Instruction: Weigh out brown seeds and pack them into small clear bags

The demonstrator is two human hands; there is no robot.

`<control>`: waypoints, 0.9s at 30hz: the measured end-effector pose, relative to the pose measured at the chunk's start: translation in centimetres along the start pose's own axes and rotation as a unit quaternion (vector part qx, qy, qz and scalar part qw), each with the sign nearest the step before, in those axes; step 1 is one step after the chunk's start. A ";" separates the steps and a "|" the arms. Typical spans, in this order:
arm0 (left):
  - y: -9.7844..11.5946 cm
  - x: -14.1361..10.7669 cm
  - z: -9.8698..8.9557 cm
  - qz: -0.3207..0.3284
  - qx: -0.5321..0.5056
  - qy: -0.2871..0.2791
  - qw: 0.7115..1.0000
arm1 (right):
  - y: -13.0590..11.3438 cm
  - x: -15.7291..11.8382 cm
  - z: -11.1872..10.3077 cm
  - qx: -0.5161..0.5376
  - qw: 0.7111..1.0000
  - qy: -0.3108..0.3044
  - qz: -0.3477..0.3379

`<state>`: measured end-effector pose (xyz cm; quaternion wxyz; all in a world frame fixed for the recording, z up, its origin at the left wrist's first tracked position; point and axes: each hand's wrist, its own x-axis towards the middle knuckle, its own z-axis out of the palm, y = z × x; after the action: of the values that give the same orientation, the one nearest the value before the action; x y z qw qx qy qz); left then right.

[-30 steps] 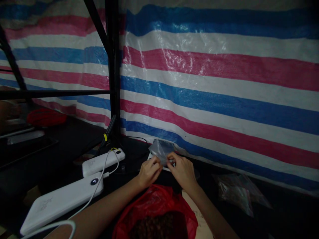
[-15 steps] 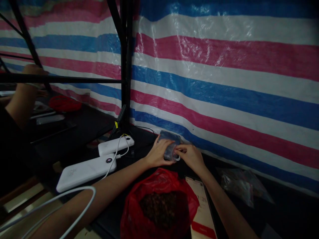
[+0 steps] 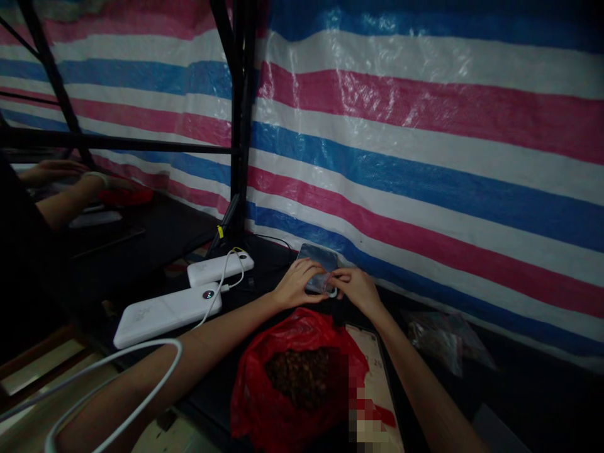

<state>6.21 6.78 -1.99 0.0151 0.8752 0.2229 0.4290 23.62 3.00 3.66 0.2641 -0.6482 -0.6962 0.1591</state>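
Both my hands are at a small clear bag, out front on the black bench [image 3: 523, 384], near the stripy sheet [image 3: 425, 189]. My L hand [image 3: 298, 281] is half open & bent round the bag [image 3: 321, 283], fingers on top, thumb low. My R hand [image 3: 357, 288] is pinched nearly closed on the bag's reddish edge. Can't tell what's in it, too dim. A flat dark thing [image 3: 321, 253] is just behind.

Nearer me, btwn my arms, there's a big red bag [image 3: 248, 402], open at the top w/ brown bits [image 3: 297, 377] inside. A lit phone [image 3: 375, 352] lies just beside it on the R, part blurred out. On the L are 2 white pwr banks [image 3: 160, 316] w/ a white cable [image 3: 174, 358]. More clear bags [image 3: 436, 340] lie off to the R, past my arm. Far L, someone else's hands [image 3: 54, 171] are over other stuff.
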 end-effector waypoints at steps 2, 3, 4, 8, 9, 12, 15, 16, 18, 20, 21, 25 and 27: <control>-0.2 0.9 -0.2 0.000 0.001 0.007 1.000 | 0.6 -0.6 -1.2 0.026 0.999 0.021 0.010; -0.4 1.8 -0.3 -0.002 0.004 0.006 1.000 | 1.2 -1.0 -2.1 0.038 0.998 0.034 0.021; -0.8 2.9 -0.5 -0.003 0.010 -0.003 1.000 | 2.0 -1.5 -3.1 0.050 0.997 0.044 0.040; -2.7 8.9 -0.6 -0.019 0.057 -0.111 0.992 | 6.6 -4.0 -6.8 0.040 0.990 0.107 0.082; -3.1 10.1 -0.2 -0.044 0.073 -0.154 0.984 | 7.7 -4.7 -7.3 0.046 0.989 0.107 0.085; -3.6 11.9 1.4 -0.140 0.115 -0.300 0.936 | 10.2 -6.4 -7.1 0.079 0.987 0.095 0.100; -2.6 11.5 1.6 -0.184 0.113 -0.318 0.923 | 11.3 -7.0 -5.2 0.115 0.982 0.102 0.109; -1.9 11.0 1.0 -0.181 0.100 -0.289 0.935 | 11.4 -6.9 -4.5 0.120 0.981 0.109 0.106; -0.1 9.8 -1.1 -0.155 0.057 -0.228 0.959 | 11.4 -6.3 -3.0 0.112 0.982 0.119 0.096; 2.2 8.1 -3.9 -0.124 -0.027 -0.252 0.959 | 11.2 -5.3 -1.7 0.093 0.984 0.120 0.095; 3.4 7.1 -5.2 -0.105 -0.082 -0.306 0.943 | 11.1 -4.8 -1.1 0.090 0.984 0.118 0.094; 7.3 2.1 -8.7 -0.074 -0.110 -0.408 0.903 | 10.6 -3.6 0.4 0.111 0.986 0.101 0.078; 7.8 0.2 -9.1 -0.083 -0.048 -0.406 0.909 | 9.9 -3.8 0.3 0.110 0.986 0.100 0.073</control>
<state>2.33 -1.70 5.61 0.1822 0.9503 0.2484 0.0444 31.64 0.37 -2.76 0.3898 -0.6768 -0.5955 0.1882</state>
